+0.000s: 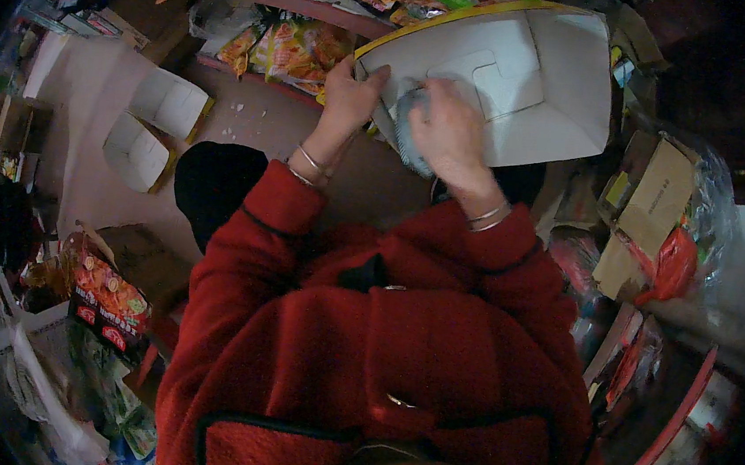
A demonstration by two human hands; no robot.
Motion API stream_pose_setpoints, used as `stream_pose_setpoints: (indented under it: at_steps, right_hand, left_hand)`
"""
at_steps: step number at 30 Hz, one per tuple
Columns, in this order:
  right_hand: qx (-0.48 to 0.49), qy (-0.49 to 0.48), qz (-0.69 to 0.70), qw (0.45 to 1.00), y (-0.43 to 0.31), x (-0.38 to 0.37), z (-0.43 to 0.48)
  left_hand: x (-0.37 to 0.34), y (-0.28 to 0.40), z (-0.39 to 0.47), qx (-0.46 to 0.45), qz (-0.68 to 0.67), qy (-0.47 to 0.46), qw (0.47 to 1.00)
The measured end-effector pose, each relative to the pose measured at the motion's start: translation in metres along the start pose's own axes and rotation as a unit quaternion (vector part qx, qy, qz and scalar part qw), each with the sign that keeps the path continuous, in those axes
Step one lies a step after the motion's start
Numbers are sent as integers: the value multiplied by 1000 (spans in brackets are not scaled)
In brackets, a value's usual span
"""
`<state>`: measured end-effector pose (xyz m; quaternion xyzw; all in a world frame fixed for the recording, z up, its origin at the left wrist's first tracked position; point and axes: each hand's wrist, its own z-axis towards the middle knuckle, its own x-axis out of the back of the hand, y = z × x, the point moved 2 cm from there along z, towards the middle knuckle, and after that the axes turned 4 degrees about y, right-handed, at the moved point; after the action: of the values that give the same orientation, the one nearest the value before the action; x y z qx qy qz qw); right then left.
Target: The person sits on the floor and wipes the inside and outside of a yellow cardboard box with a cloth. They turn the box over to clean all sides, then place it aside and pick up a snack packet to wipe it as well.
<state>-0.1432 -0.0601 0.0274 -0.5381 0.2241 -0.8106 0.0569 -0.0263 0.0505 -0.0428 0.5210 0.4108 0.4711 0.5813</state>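
A cardboard box (573, 71), white inside with a yellow rim, is tilted before me with its inside showing. My left hand (352, 98) grips its near left corner, the thumb on the inner wall. In my right hand (451, 130) is a blue-grey cloth (411, 129), bunched under the fingers against the box's near left wall. Whether it is a cloth or a soft brush is hard to tell, since blur and the fingers cover part of it. The box's outer side is mostly hidden from me.
Two smaller white-lined boxes (170, 103) (135, 152) stand on the floor at left, near scattered white scraps (240, 107). Shelves ahead hold packaged snacks (302, 50). A printed carton (109, 296) sits at lower left. Brown cardboard (656, 191) and a red plastic bag (675, 265) lie at right.
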Motion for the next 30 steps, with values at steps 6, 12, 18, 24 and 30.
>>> stream_pose_setpoints:
  at_steps: [6, 12, 18, 24, 30]
  right_hand:
    - [84, -103, 9, 991, -6, -33, -10]
    - [113, -221, -81, 965, 6, -23, -21]
    - [-23, -97, -152, 983, 22, 26, 3]
    - [44, 95, 46, 993, -1, 7, 0]
    - [139, -47, 14, 989, 2, -35, -18]
  left_hand:
    - [1, -7, -3, 10, -27, 10, 1000]
    - [1, -7, -5, -21, -19, 22, 999]
    - [3, 2, -7, -32, -9, 20, 999]
    - [-1, 4, -6, 25, -26, 7, 999]
    - [3, -1, -6, -14, 14, 10, 1000]
